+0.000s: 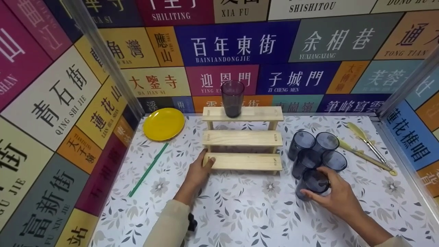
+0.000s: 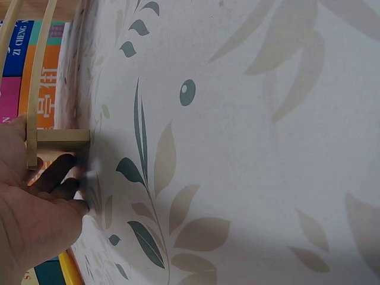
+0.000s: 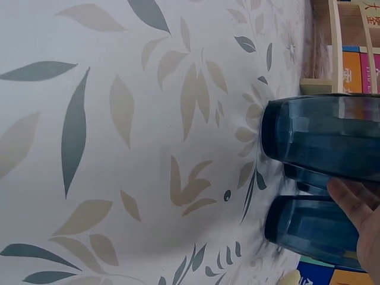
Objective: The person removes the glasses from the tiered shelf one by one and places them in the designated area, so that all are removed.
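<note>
A three-step wooden shelf (image 1: 242, 138) stands mid-table in the head view, and one dark glass (image 1: 233, 99) is upright on its top step. My left hand (image 1: 200, 169) grips the left end of the lowest step, thumb on top. In the left wrist view the left hand (image 2: 41, 219) is at the shelf's edge (image 2: 62, 139). To the right of the shelf, several dark blue glasses (image 1: 304, 140) are clustered upright. The nearest glass (image 1: 313, 183) is between the thumb and fingers of my right hand (image 1: 337, 195). That glass (image 3: 323, 136) also appears in the right wrist view.
A yellow plate (image 1: 164, 124) and a green straw-like stick (image 1: 148, 169) lie left of the shelf. Yellow-headed tongs (image 1: 367, 140) and a long yellow-ended utensil (image 1: 367, 157) lie right of the glasses. Printed panels (image 1: 236, 44) wall in the back and sides of the patterned tabletop (image 1: 240, 209).
</note>
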Available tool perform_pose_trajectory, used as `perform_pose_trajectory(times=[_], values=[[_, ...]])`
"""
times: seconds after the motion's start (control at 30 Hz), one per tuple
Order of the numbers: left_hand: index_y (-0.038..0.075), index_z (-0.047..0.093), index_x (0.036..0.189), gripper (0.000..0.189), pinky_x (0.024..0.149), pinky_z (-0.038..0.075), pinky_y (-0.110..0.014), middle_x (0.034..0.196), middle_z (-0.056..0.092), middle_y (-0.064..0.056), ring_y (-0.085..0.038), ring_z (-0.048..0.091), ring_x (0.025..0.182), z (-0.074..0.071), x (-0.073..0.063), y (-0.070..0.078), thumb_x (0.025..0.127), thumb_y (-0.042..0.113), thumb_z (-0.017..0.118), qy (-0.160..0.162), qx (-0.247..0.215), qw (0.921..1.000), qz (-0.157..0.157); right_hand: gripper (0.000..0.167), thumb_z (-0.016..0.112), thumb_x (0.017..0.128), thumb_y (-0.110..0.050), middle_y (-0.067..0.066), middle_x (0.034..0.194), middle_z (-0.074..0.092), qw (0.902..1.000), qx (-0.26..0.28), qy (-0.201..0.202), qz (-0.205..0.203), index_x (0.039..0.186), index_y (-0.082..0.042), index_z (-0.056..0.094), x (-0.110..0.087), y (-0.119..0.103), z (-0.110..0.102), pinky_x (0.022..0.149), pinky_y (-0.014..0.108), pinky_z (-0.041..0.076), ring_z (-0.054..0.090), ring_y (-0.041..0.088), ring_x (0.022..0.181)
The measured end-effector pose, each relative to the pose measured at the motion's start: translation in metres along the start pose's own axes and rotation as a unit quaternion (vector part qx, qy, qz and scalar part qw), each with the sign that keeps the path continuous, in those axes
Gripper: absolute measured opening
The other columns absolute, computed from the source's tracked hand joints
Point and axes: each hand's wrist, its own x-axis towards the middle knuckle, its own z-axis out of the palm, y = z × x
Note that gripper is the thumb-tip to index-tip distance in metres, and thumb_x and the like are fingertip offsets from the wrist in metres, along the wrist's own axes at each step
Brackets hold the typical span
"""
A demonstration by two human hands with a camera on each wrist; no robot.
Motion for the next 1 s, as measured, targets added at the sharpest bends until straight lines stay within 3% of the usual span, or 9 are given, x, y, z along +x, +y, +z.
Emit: perform_pose_trajectory(times=[0.17, 0.27, 0.4, 0.63, 0.87, 0.93, 1.0], values=[[0.028, 0.029, 0.177, 0.077, 0.136, 0.03, -0.055, 0.177, 0.043, -0.01, -0.037, 0.041, 0.164, -0.002, 0.001, 0.003, 0.112, 0.057, 0.059, -0.005, -0.007, 1.0, -0.004, 0.092, 0.11, 0.065, -0.029, 0.015, 0.126, 0.075, 0.9999, 0.011, 0.003, -0.009, 0.14, -0.001, 0.065, 0.006, 0.0, -0.005, 0.092, 0.008, 0.046, 0.073, 0.031, 0.111], [0.029, 0.029, 0.177, 0.077, 0.136, 0.03, -0.054, 0.177, 0.043, -0.01, -0.037, 0.042, 0.164, -0.003, 0.002, 0.004, 0.112, 0.057, 0.058, -0.005, -0.004, 1.0, -0.004, 0.085, 0.108, 0.069, -0.021, 0.012, 0.121, 0.075, 0.9994, 0.033, 0.003, -0.006, 0.139, 0.0, 0.065, 0.01, -0.002, -0.01, 0.09, 0.002, 0.048, 0.07, 0.011, 0.109], [0.029, 0.029, 0.177, 0.078, 0.137, 0.029, -0.053, 0.178, 0.042, -0.009, -0.035, 0.041, 0.165, -0.002, 0.003, 0.005, 0.111, 0.058, 0.059, -0.006, -0.01, 0.9999, -0.01, 0.076, 0.104, 0.074, -0.014, 0.011, 0.115, 0.074, 0.9987, 0.048, 0.009, -0.013, 0.138, 0.002, 0.065, 0.019, -0.004, -0.021, 0.089, -0.001, 0.05, 0.066, -0.004, 0.107], [0.026, 0.03, 0.177, 0.077, 0.134, 0.034, -0.056, 0.175, 0.045, -0.015, -0.04, 0.044, 0.162, -0.002, 0.003, -0.001, 0.112, 0.057, 0.059, -0.001, -0.004, 1.0, 0.009, 0.071, 0.102, 0.075, -0.01, 0.012, 0.114, 0.073, 0.9975, 0.038, 0.03, -0.053, 0.136, 0.0, 0.067, 0.046, -0.008, -0.033, 0.085, 0.003, 0.053, 0.074, 0.022, 0.097], [0.022, 0.03, 0.177, 0.079, 0.133, 0.035, -0.059, 0.174, 0.046, -0.018, -0.043, 0.045, 0.161, -0.001, 0.003, -0.003, 0.112, 0.059, 0.056, 0.0, 0.019, 0.9997, 0.013, 0.072, 0.103, 0.076, -0.014, 0.013, 0.116, 0.074, 0.997, 0.031, 0.027, -0.066, 0.138, -0.002, 0.069, 0.078, -0.013, -0.032, 0.086, 0.003, 0.052, 0.074, 0.028, 0.096], [0.024, 0.03, 0.177, 0.079, 0.133, 0.035, -0.059, 0.175, 0.045, -0.017, -0.042, 0.045, 0.161, -0.001, 0.002, -0.003, 0.112, 0.06, 0.055, -0.001, 0.018, 0.9998, 0.01, 0.073, 0.103, 0.077, -0.018, 0.013, 0.118, 0.074, 0.9975, 0.015, 0.02, -0.065, 0.14, -0.003, 0.069, 0.087, -0.015, -0.032, 0.085, 0.008, 0.053, 0.074, 0.029, 0.097], [0.027, 0.029, 0.177, 0.078, 0.134, 0.034, -0.058, 0.176, 0.044, -0.015, -0.04, 0.044, 0.162, 0.0, 0.002, -0.003, 0.112, 0.06, 0.056, -0.003, 0.013, 0.9999, 0.004, 0.073, 0.102, 0.079, -0.022, 0.015, 0.122, 0.074, 0.9979, 0.0, 0.011, -0.064, 0.142, -0.004, 0.068, 0.095, -0.017, -0.031, 0.084, 0.021, 0.058, 0.074, 0.031, 0.1]])
